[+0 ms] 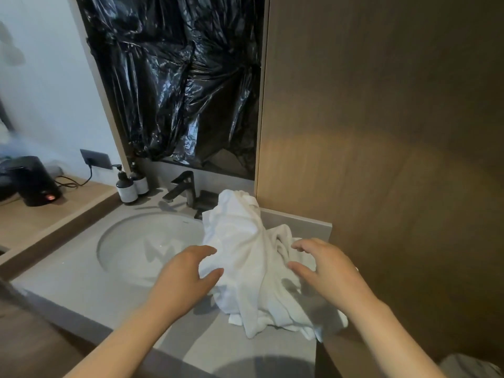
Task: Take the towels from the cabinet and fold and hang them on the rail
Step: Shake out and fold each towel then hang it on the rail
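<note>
A crumpled heap of white towels (245,257) lies on the grey vanity counter (81,285), to the right of the round sink basin and partly over its rim. My left hand (188,276) hovers at the heap's left side, fingers spread, thumb and fingertips touching the cloth. My right hand (327,271) hovers at its right side, fingers curled apart just above the towels. Neither hand has a closed grip. No rail is in view.
A tall wooden cabinet door (381,132) stands shut at the right. Black plastic sheeting (177,85) covers the mirror. A dark faucet (182,189) and two pump bottles (131,184) stand behind the basin (136,241). A black kettle (32,181) sits on the left wooden ledge.
</note>
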A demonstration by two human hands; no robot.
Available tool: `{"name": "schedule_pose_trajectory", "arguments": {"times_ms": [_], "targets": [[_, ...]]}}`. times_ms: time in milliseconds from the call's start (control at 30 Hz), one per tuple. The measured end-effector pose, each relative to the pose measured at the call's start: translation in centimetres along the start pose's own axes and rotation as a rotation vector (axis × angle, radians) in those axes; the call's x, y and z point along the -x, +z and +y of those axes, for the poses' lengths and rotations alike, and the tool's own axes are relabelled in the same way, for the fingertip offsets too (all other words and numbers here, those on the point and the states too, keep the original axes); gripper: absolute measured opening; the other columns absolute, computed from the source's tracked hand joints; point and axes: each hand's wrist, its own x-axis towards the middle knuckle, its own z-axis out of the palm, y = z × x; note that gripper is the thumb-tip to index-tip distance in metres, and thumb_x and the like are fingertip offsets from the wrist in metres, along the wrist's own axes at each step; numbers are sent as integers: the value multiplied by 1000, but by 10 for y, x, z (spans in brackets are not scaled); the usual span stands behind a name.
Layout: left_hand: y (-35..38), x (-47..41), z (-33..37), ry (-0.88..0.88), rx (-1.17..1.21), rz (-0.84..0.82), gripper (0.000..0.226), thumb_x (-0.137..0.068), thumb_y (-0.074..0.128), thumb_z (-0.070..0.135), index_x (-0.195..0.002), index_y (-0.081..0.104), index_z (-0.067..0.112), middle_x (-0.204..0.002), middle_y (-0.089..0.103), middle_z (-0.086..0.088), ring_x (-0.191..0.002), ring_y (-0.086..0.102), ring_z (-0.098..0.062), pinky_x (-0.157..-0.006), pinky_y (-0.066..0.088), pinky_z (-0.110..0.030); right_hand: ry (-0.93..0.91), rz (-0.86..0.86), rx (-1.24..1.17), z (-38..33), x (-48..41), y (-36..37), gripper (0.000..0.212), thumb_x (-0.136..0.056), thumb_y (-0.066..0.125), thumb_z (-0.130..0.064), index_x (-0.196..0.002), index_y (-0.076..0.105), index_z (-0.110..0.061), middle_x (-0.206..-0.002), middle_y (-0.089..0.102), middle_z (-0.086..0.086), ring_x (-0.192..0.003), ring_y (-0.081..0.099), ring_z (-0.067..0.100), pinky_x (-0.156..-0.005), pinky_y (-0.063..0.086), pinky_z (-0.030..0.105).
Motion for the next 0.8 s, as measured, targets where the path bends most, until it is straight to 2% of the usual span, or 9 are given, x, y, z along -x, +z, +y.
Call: {"name": "schedule_pose_trajectory", "arguments": {"times_ms": [67, 167, 367, 500, 600, 700, 800], "targets": [[6, -19, 1, -3, 10, -3, 45, -88, 64, 44, -130, 56, 30, -130, 58, 12, -111, 56, -8, -84, 41, -18, 13, 9, -37, 8, -14, 3, 39, -92, 60, -47, -128, 57, -33, -127, 58, -13, -112, 55, 6, -86, 40, 19], [19, -40, 2, -1, 51, -32, 44, -88, 64, 43, -130, 57, 29, -132, 57, 12, -117, 54, -8, -93, 42, -21, 46, 4, -76, 19, -25, 10, 37, -92, 59, -47, -127, 58, -33, -127, 58, -14, -111, 55, 6, -89, 42, 20], [40, -77, 1, 72, 57, -86, 46, -87, 64, 47, -130, 56, 32, -136, 55, 12, -122, 52, -8, -94, 37, -18, 188, 21, -156, 36, -30, 21, 35, -91, 62, -43, -124, 60, -32, -123, 60, -13, -109, 55, 7, -85, 40, 24], [54, -104, 16, 181, 89, -138, 46, -87, 68, 43, -129, 58, 27, -130, 58, 8, -113, 51, -9, -93, 31, -13, 284, 71, -187, 42, -19, 34, 41, -90, 62, -46, -128, 57, -31, -124, 60, -13, -108, 54, 5, -83, 39, 22], [66, -122, 24, 412, 95, -152, 50, -79, 78, 36, -121, 67, 11, -124, 65, -8, -117, 57, -26, -106, 39, -32, 370, 74, -166, 43, -9, 43, 48, -90, 58, -53, -133, 52, -34, -122, 58, -16, -106, 53, 1, -79, 39, 14], [80, -134, 18, 384, 19, -298, 74, -77, 68, 61, -138, 51, 23, -150, 40, -5, -139, 34, -25, -117, 27, -42, 438, 129, -178, 38, 3, 54, 44, -89, 64, -47, -129, 57, -31, -114, 60, -16, -103, 55, 0, -79, 38, 10], [95, -143, 2, 370, -28, -416, 85, -75, 61, 72, -145, 37, 30, -157, 22, 0, -143, 21, -25, -117, 26, -43, 517, 188, -204, 30, 16, 67, 38, -87, 68, -41, -122, 62, -27, -107, 59, -20, -102, 58, 3, -76, 35, 1]]}}
